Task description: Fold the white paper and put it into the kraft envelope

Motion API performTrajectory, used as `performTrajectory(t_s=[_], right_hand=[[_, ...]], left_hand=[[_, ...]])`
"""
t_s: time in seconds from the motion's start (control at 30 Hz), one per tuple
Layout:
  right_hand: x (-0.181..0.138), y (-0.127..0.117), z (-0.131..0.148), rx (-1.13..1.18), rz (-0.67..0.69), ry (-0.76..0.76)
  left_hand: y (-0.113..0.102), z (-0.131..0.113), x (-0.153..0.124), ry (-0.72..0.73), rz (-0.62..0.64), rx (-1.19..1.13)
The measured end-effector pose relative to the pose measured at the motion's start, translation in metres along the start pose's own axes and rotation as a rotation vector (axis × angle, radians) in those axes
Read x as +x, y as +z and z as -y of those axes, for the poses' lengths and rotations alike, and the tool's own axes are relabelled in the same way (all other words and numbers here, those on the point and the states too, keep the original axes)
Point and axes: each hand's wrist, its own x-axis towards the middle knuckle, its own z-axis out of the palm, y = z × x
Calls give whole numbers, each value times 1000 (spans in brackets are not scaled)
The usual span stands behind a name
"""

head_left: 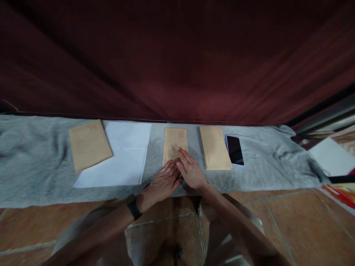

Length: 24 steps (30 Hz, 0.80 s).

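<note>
A brown paper envelope (175, 138) with reddish print near its top right corner lies on the grey cloth in front of me. My left hand (165, 180) rests flat over its lower part, fingers stretched out. Beside it, my right hand (191, 170) lies with fingers extended on the same envelope, its fingertips reaching a little farther up. The hands touch or overlap near the envelope's lower edge, which they hide. Neither hand grasps anything.
Right of the hands is a stack of brown envelopes (216, 147), with a phone (235, 150) against it. White paper sheets (124, 159) lie to the left, partly under another brown envelope (90, 145). A dark red curtain (177, 66) hangs behind the grey cloth (266, 159).
</note>
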Motion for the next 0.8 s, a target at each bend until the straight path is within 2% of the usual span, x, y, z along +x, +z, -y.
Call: performTrajectory(t_s=[0.1, 0.23, 0.5, 0.8], right_hand=[[-3, 10, 9, -12, 49, -59], [-7, 19, 9, -84, 64, -46], [-6, 18, 5, -166, 10, -10], [-10, 28, -3, -238, -63, 39]], left_hand=[[1, -1, 0, -14, -17, -3], [4, 0, 0, -31, -48, 11], [12, 7, 3, -107, -81, 25], [8, 23, 3, -215, -99, 82]])
